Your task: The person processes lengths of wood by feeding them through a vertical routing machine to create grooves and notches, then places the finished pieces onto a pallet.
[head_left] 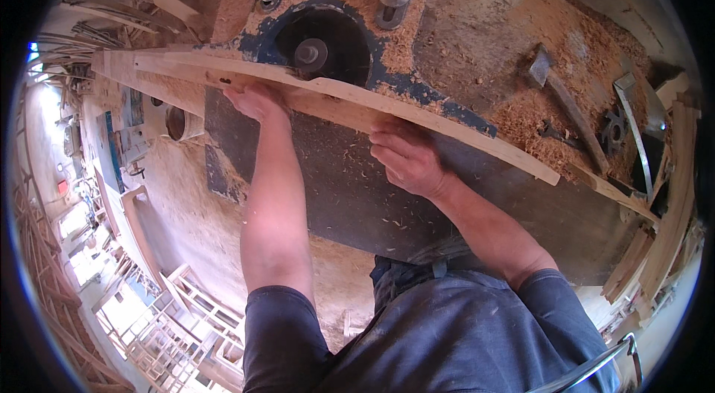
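From the head view I see my left hand (255, 101) and right hand (406, 157), fingers clenched on the long curved pale wooden strip (417, 114), pressing it, seemingly, against the round cutter spindle (311, 54) on the sawdust-covered table (491, 28).

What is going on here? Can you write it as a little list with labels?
place: wood workshop, seen from the head camera
left hand: pressing on the plank
right hand: pressing on the plank, further along
plank: long, curved, pale wood, lying across the machine beside the cutter
cutter: round spindle in a dark hole in the table
table: covered in sawdust
hammer: lying on the sawdust, to the right
floor: wooden frames at lower left
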`<state>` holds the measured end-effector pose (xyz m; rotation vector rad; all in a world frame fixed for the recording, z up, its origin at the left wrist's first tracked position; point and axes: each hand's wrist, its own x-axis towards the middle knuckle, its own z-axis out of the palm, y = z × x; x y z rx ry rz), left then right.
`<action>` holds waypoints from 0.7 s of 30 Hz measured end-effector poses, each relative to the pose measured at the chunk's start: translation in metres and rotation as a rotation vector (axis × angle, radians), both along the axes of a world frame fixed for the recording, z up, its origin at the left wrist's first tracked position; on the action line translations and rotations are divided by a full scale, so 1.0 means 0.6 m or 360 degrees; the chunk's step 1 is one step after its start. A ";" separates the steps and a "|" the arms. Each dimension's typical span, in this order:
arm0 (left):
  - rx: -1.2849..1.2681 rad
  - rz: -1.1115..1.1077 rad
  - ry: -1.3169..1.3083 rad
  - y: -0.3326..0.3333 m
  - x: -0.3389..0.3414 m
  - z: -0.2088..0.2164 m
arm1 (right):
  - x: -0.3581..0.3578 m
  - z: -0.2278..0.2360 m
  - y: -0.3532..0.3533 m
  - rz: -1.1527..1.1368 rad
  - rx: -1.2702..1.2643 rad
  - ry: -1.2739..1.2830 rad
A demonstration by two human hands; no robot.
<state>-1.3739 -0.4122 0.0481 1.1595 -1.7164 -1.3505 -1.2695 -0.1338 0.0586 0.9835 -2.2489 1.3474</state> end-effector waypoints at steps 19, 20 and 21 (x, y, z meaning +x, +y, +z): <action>-0.0091 -0.0065 0.0060 -0.133 -0.025 -0.054 | -0.028 -0.007 -0.086 -0.0100 0.0009 0.0090; 0.0013 -0.0075 0.0105 -0.141 -0.026 -0.053 | -0.028 -0.008 -0.091 -0.0105 0.0011 0.0085; 0.0307 -0.0123 0.0379 -0.148 -0.027 -0.053 | -0.027 -0.010 -0.095 -0.0113 0.0015 0.0081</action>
